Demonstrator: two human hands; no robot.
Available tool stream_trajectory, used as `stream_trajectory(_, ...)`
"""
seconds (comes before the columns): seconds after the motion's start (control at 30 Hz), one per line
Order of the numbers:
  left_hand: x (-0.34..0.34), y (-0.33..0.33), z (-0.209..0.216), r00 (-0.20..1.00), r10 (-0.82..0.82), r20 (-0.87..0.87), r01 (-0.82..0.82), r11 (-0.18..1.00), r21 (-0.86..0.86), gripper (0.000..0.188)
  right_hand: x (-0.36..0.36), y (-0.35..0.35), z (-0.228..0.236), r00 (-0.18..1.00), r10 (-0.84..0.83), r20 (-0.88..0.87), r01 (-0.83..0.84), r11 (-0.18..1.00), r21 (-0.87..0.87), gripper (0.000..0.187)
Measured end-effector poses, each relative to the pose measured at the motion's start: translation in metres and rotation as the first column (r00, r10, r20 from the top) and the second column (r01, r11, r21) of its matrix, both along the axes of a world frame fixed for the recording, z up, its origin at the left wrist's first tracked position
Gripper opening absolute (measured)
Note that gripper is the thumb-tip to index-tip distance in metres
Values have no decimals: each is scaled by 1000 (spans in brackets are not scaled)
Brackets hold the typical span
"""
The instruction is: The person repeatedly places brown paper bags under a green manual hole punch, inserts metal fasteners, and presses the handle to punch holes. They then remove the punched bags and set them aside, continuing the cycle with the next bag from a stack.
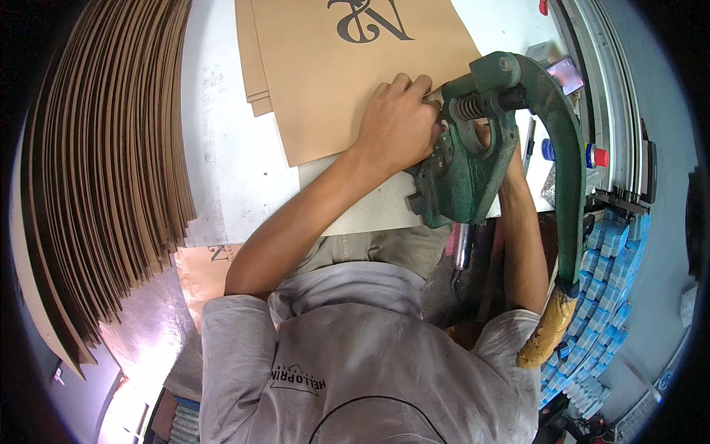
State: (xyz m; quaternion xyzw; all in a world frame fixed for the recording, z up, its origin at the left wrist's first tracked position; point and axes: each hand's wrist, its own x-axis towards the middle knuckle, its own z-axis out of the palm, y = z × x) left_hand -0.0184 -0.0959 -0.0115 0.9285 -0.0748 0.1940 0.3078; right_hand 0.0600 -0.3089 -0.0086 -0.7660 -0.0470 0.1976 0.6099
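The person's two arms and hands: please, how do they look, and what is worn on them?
Loose, short grey fabric sleeves leave the left forearm and right forearm bare. The left hand wears no glove, and no watch shows there. The right hand is mostly hidden behind the green metal press.

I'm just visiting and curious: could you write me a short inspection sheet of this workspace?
Surface: white table, smudged in places.
Job's things: printed brown paper lies flat over more brown sheets, beside a green hand press with a yellow-wrapped handle.
Clutter: a red-capped can and a phone-like object at the right.
Grips: left hand, fingers curled, at the paper beside the press; right hand mostly hidden behind the press, its grip unclear.
Cables: a thin dark cord-like piece below the press; cannot tell what it is.
Surroundings: tall brown stack at left, blue bundles at right.
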Motion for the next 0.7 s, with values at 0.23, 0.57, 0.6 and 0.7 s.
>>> stream_trajectory(0.23, 1, 7, 0, 1000, -14, 3, 14, 999, -37, 21, -3, 10, 7, 999, -30, 27, 33, 994, -101, 21)
stream_trajectory(0.57, 0, 4, -4, 1000, -3, 1, 3, 1000, -4, 23, -73, -20, 178, 715, 229, 661, -1, 945, -326, 67)
stream_trajectory(0.6, 1, 5, -7, 1000, -4, 20, 4, 1000, 2, 24, -91, -16, 184, 631, 279, 724, 14, 929, -370, 80)
stream_trajectory(0.7, 2, 5, -10, 999, -16, 37, 16, 1000, -3, 26, -140, -12, 130, 311, 818, 484, -153, 546, -824, 75)
